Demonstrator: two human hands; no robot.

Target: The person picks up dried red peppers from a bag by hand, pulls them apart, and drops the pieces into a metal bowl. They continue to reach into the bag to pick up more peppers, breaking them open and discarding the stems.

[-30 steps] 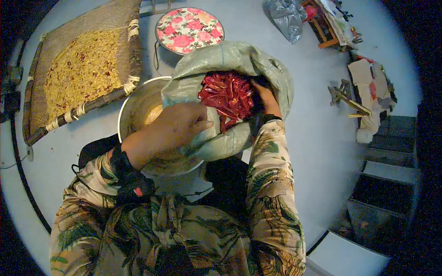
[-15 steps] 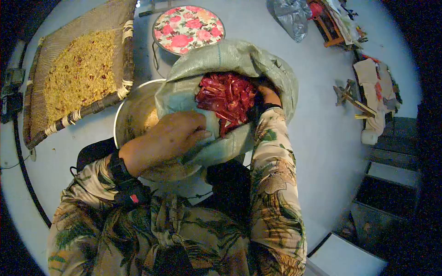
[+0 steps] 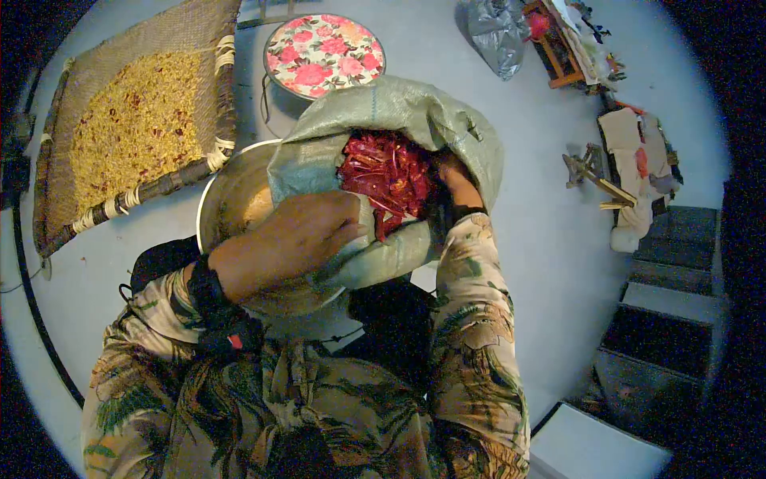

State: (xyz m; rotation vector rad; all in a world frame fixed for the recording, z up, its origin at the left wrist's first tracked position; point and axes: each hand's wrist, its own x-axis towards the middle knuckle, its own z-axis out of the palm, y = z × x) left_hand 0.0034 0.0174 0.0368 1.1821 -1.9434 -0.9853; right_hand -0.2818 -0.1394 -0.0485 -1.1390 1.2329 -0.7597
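Observation:
A pale green woven sack (image 3: 383, 104) lies with its mouth toward me, over the right part of a large metal pot (image 3: 219, 195). Dried red chillies (image 3: 387, 172) fill the sack's opening. My left hand (image 3: 307, 227) is closed on the near left edge of the sack's mouth, its fingers pinching the fabric. On the right, my right hand (image 3: 456, 182) reaches inside the sack beside the chillies. Its fingers are hidden by shadow and the sack wall, so their grip does not show. The pot's inside is partly covered by my left arm.
A wood-framed woven cot (image 3: 144, 40) at upper left bears a spread of yellow bits with red pieces (image 3: 136, 120). Beyond the sack stands a round flowered stool (image 3: 325, 56). A grey plastic bag (image 3: 495, 40) lies at upper right; dark steps (image 3: 666, 275) are at right.
The view has shifted slightly. The sack and chillies have moved a little within it; my left hand keeps its hold, and my right hand stays inside the sack.

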